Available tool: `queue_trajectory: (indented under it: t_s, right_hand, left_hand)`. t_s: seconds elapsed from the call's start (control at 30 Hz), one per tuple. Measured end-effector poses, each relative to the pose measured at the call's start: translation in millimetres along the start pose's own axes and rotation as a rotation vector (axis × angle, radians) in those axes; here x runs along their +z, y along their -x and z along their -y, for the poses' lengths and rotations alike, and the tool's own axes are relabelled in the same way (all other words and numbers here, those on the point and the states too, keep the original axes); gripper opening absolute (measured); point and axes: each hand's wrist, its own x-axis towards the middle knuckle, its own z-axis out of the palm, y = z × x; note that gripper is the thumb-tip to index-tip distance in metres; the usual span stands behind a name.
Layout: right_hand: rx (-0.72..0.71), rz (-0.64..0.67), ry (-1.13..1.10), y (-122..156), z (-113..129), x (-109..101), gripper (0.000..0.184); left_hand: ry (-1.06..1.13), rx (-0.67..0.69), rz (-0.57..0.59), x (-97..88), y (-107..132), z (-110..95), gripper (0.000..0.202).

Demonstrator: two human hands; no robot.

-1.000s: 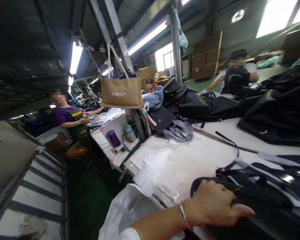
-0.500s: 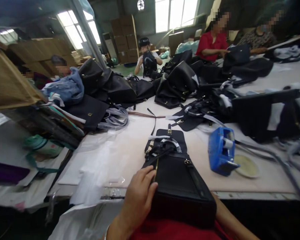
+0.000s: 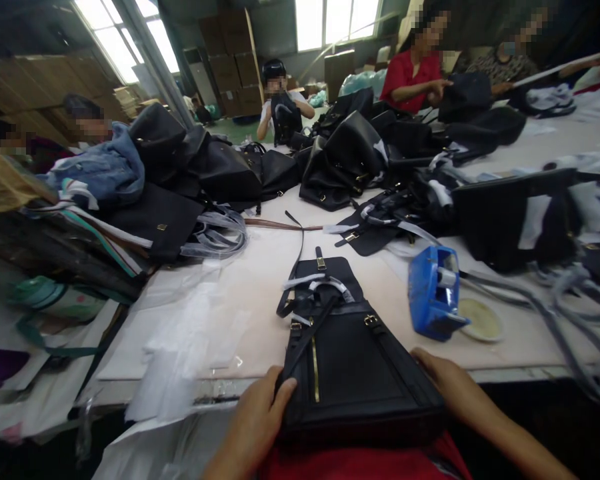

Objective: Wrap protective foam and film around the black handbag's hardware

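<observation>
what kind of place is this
Most likely a bag-making workshop or small factory. A long worktable is piled with unfinished black bags, several people sit along it working on more, and cardboard boxes are stacked by the windows. Both hands, left hand and right hand, grip a black bag.

Black bag (image 3: 350,360): near end hidden below the surface (image 3: 260,293) edge. Both forearms cut by bottom frame edge. Right hand (image 3: 445,383) fingers hidden behind bag's side. Far co-workers' work too small to tell.
</observation>
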Motion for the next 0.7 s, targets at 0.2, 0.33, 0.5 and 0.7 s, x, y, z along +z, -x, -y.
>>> queue_trajectory:
  t_s: [0.2,0.33,0.5,0.7]
  right_hand:
    - [-0.242,-0.213,0.03,-23.7,74.5,-34.1,0.033]
    - [-0.665,-0.017,0.132,-36.3,134.2,-13.2,0.054]
    - [-0.893,0.095,0.483,-65.7,166.3,21.2,0.043]
    - [-0.699,-0.032,0.728,-109.4,172.9,10.2,0.019]
  left_hand:
    - [-0.223,0.101,-0.053,-40.5,-21.9,-17.8,0.029]
    - [-0.339,0.205,-0.086,-50.0,-36.8,-50.6,0.035]
    - [-0.311,0.36,0.03,-45.0,-46.0,-69.9,0.036]
    - [-0.388,0.227,0.01,-93.2,-64.1,-31.5,0.026]
